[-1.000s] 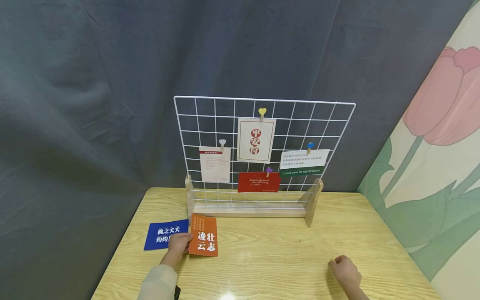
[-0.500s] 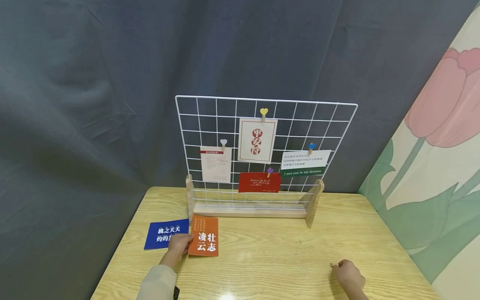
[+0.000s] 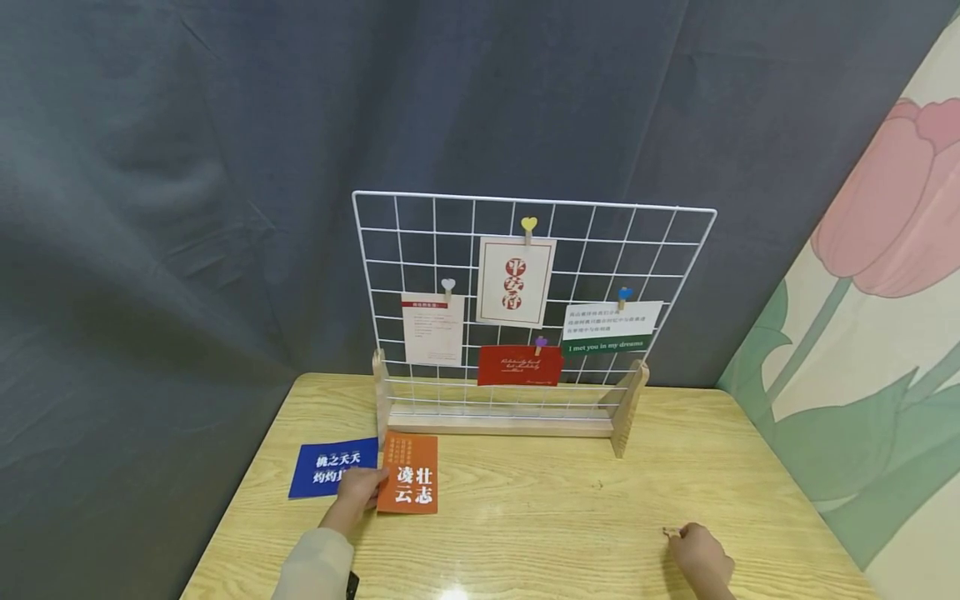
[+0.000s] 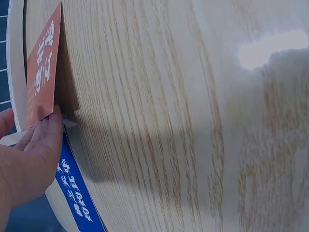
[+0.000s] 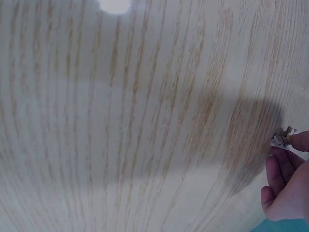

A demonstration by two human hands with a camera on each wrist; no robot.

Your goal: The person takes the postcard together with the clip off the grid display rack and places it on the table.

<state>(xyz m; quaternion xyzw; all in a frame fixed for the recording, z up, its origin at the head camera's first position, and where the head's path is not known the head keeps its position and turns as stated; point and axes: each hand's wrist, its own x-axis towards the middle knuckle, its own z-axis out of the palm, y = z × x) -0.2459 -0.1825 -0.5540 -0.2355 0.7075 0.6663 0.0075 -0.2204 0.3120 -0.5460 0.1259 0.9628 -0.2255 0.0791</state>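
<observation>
My left hand pinches the left edge of an orange card with white lettering. In the left wrist view the card leans up off the table, its lower corner at the fingers. Partly under that hand lies a blue card with white characters. Over on the right, my right hand pinches a small clip between thumb and fingers, close over the tabletop. Its pale and brown parts poke out past the fingertips, and the rest is hidden by them.
A white wire grid stands on wooden feet at the back. Heart-topped clips hold a white card, a pale card, a red card and a green-and-white card. A dark curtain hangs behind.
The right hand has shifted slightly right and nearer, and more of the small clip shows at its fingertips. The left hand and orange card stay almost in place.
</observation>
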